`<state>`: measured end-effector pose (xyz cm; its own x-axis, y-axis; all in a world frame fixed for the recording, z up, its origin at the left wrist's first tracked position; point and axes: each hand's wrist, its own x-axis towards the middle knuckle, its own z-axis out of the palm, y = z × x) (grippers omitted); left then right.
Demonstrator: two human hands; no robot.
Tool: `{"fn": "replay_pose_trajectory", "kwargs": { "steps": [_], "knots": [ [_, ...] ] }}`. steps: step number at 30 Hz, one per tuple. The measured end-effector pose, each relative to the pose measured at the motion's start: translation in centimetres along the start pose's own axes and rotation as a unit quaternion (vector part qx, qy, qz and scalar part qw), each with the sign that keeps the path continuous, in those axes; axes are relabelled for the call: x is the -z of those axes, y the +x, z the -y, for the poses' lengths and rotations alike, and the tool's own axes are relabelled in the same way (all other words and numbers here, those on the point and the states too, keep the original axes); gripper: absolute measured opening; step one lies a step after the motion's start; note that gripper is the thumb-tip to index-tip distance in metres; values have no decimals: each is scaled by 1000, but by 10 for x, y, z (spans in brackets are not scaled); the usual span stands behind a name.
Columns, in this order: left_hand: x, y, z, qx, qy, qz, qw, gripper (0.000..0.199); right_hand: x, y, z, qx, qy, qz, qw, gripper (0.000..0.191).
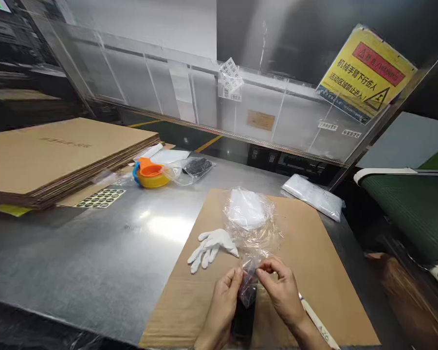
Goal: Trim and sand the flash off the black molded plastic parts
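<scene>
Both hands are at the lower middle, over a cardboard sheet (314,272). My left hand (224,296) pinches the left edge of a clear plastic bag (248,291). My right hand (282,289) has thumb and fingertips closed on the bag's right side. A black object (243,318) lies below the bag, partly hidden. Beyond the hands are crumpled clear bags (263,233) with a white piece (246,209) among them. A white glove (211,247) lies to their left. A white stick-like tool (318,323) sits beside my right wrist.
Stacked cardboard (58,155) is at the left, near a sticker sheet (101,198). Orange and yellow rings (151,176) sit beside a bag with dark contents (197,166). A white packet (314,196) lies back right. A clear screen (204,92) stands behind; a green conveyor (412,204) is right.
</scene>
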<state>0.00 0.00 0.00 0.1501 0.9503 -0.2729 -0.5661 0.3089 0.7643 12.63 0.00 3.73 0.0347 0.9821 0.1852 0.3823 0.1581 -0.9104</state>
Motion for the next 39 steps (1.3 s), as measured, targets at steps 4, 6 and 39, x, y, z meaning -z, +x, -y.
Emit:
{"fn": "replay_pose_trajectory", "kwargs": {
  "steps": [4,6,39],
  "knots": [
    [3,-2,4,7,2,8,1000,30,0,-11,-1,-2,91,31,995,11],
    [3,-4,5,26,-2,12,1000,31,-3,-13,-6,-50,150,2,987,16],
    [-2,-30,0,-66,-1,-84,994,29,34,-36,10,-58,53,9,997,34]
  ]
}}
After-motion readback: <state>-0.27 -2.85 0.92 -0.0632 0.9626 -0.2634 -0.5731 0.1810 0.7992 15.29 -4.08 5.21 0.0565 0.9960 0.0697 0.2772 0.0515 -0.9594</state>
